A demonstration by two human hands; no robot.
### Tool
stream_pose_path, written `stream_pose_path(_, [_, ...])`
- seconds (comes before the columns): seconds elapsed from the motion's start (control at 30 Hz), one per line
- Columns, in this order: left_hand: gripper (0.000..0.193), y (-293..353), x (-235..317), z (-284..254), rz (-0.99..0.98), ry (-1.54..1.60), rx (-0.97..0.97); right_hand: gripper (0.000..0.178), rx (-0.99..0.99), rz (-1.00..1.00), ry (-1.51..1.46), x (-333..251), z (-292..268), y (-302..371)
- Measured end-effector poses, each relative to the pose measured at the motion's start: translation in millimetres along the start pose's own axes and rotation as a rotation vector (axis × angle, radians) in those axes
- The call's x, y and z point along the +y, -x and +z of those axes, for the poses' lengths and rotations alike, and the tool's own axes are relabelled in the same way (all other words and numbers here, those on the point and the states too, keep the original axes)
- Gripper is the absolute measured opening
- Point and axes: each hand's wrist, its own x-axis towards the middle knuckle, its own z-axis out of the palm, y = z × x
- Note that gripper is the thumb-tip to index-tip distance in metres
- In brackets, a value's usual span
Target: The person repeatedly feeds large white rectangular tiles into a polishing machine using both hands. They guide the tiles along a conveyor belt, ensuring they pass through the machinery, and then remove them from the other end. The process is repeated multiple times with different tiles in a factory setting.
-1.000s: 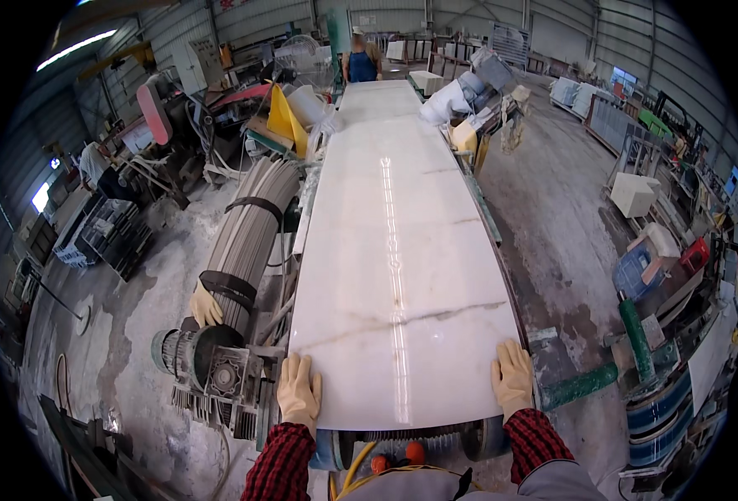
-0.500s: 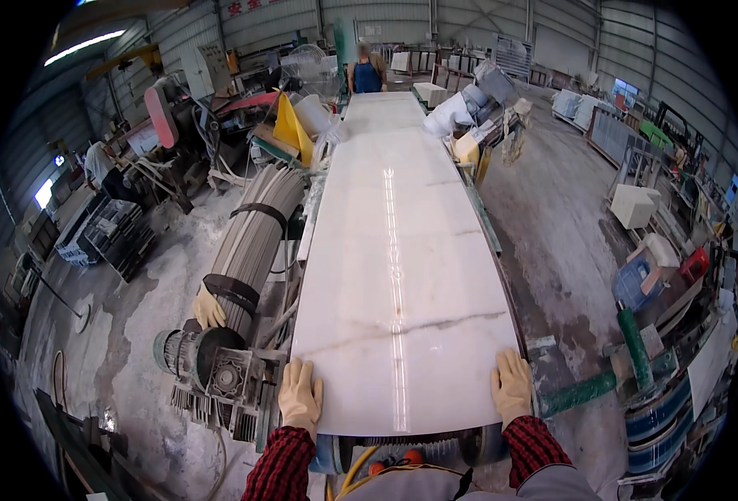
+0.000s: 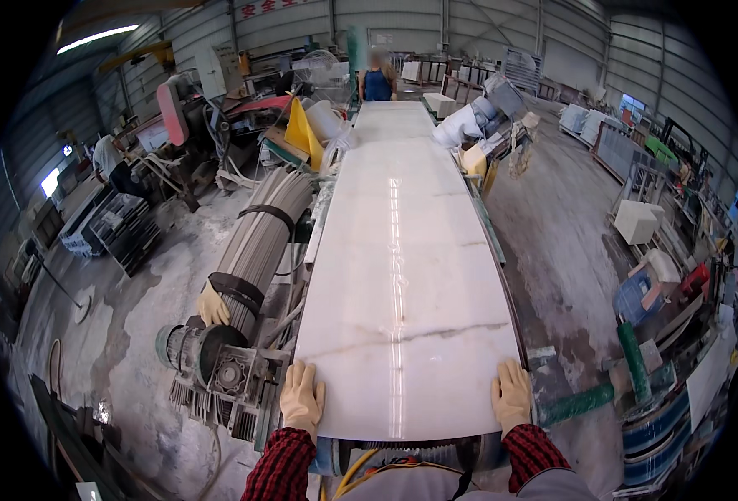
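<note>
In front of me lies a long, glossy white stone slab (image 3: 411, 284) with thin grey-brown veins and a bright strip of reflected light. My left hand (image 3: 302, 401), in a cream glove, rests flat on the slab's near left corner, fingers stretched forward. At the near right corner, my right hand (image 3: 512, 397) in a matching glove lies the same way along the edge. Neither hand is wrapped round anything. Red-and-black checked sleeves cover both forearms. Beneath the slab's near end, a blue roller or belt part (image 3: 329, 457) shows in part.
On the left stand a motor with gearbox (image 3: 210, 355), a loose glove (image 3: 213, 305) and a strapped ribbed roll (image 3: 260, 234). A person in a blue apron (image 3: 377, 85) is at the far end. Green pipes (image 3: 578, 405) and a blue jug (image 3: 634, 294) are at right.
The view has shifted slightly, so the background sits a little lower and further right. Both hands keep their places on the slab's near corners.
</note>
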Motion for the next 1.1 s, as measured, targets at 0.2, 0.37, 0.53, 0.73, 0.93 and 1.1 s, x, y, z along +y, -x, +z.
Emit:
stream_pose_path(0.2, [0.05,2,3,-4,0.007,0.012,0.01,0.038,-0.005,0.0,-0.004,2,0,2])
stream_pose_path(0.37, [0.048,3,3,-5,0.013,0.029,0.02,0.038,0.0,-0.002,0.009,-1,-2,3])
stream_pose_path(0.53, [0.047,4,5,-7,0.011,0.012,0.033,0.036,-0.004,0.0,0.0,-4,-8,5])
stream_pose_path(0.73, [0.047,8,3,-7,0.009,0.043,0.025,0.04,-0.084,0.072,-0.039,-8,-14,7])
stream_pose_path(0.93, [0.051,12,-7,4,-0.032,0.067,-0.015,0.037,-0.078,0.078,-0.006,-12,-20,8])
stream_pose_path(1.1, [0.052,12,-11,7,-0.007,0.032,-0.046,0.034,0.008,0.138,0.015,-21,-30,27])
